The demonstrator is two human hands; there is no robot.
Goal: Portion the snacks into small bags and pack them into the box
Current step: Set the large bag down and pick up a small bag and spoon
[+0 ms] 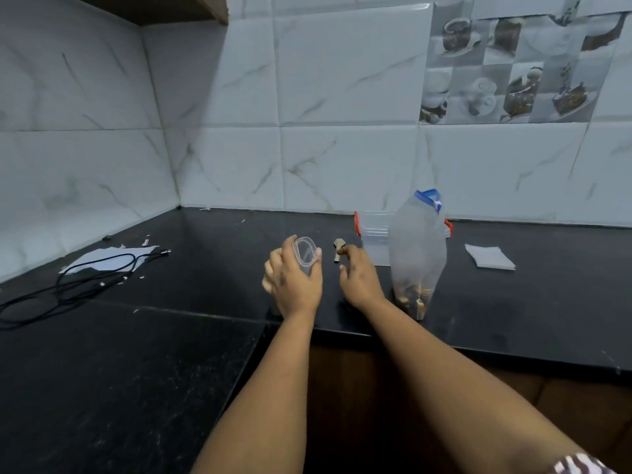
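**Small bag held open, ready for filling**

Small bag [304, 254] is sitting upright in the left hand [294, 282], whose curled fingers are gripping it below its open mouth, above the counter [205, 336] near its front edge. Thin and limp, it will likely be collapsing unless held by the rim. The right hand [359, 273] is hovering just beside it, fingers loose and holding nothing, near a small scoop [338, 249]. The snack bag [419, 254] is standing in front of the box [374, 234].

Black speckled surface [136, 371]; white marbled tiles [342, 80] with grey veins; clear bag [418, 254], blue zip; clear box [374, 234], red clips; black cable [68, 285]; white napkin [489, 256].
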